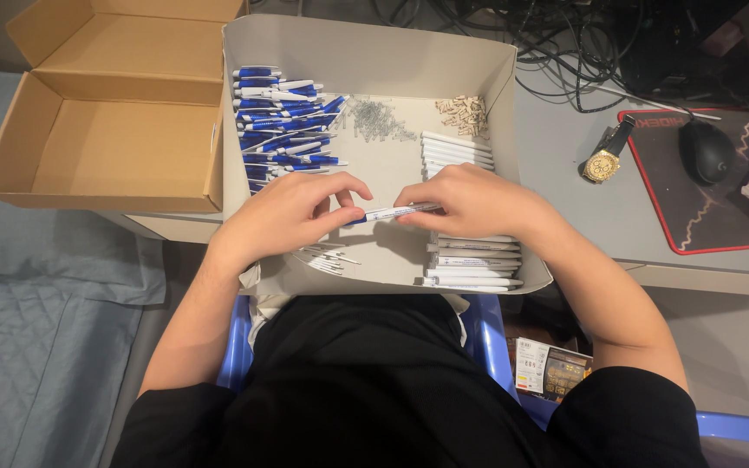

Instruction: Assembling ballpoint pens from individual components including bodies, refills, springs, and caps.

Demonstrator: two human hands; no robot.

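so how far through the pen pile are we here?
Done: a heap of blue-and-white pens lies at the tray's far left. In hand: the left hand and right hand pinch one pen at either end. Left: white barrels stacked right, small springs and refills loose.

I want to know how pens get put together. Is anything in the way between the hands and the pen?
No. Both the left hand and the right hand already pinch the pen, one at each end, above the tray. Nothing visible sits between them.
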